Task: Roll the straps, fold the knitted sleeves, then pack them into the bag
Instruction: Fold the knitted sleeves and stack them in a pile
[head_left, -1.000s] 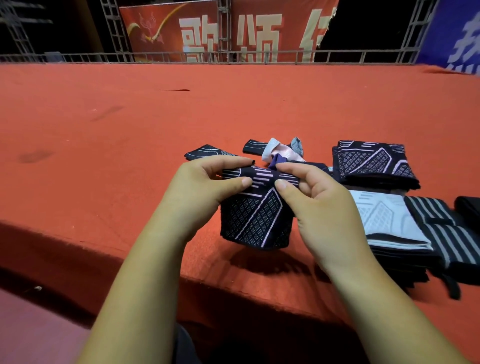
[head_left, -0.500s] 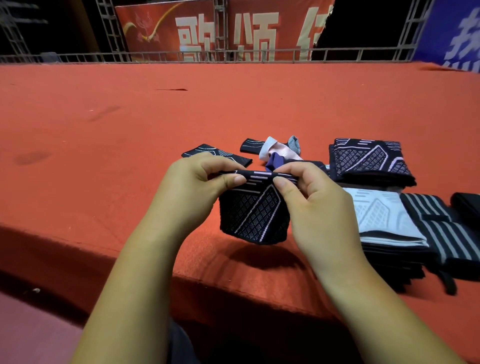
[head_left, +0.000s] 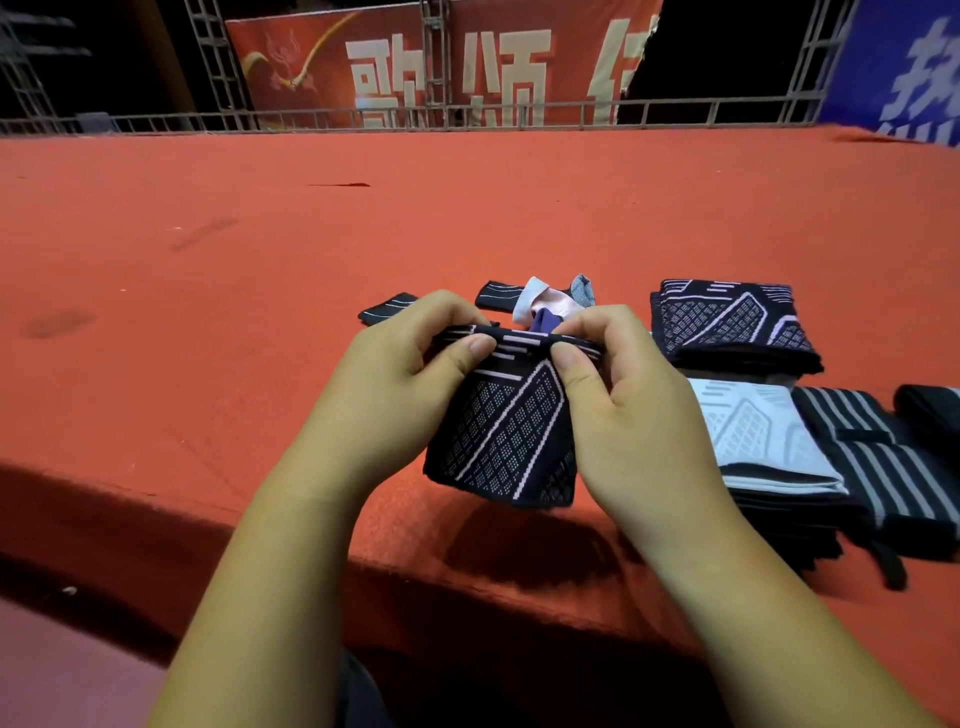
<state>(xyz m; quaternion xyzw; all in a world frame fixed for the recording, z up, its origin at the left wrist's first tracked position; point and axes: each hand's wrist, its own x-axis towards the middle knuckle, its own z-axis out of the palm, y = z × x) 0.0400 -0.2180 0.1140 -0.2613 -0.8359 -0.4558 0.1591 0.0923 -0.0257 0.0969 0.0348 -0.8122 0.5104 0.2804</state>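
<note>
A dark patterned knitted sleeve (head_left: 509, 441) hangs between the two hands above the red worktop (head_left: 260, 312), its top edge pinched between thumb and fingers by the left hand (head_left: 405, 395) and the right hand (head_left: 634, 415). Just right of the right hand lie a folded white sleeve (head_left: 753, 431) on a dark stack and a striped strap (head_left: 872, 467). Beyond that hand sits another folded dark sleeve (head_left: 727, 322), and crumpled pink and purple fabric (head_left: 545, 306) lies just past the fingertips.

blue banner (head_left: 904, 67): blurred, cut off right; black bundle (head_left: 931, 422): cut off right; purple cloth (head_left: 543, 320): mostly behind knitted sleeve (head_left: 509, 441)
</note>
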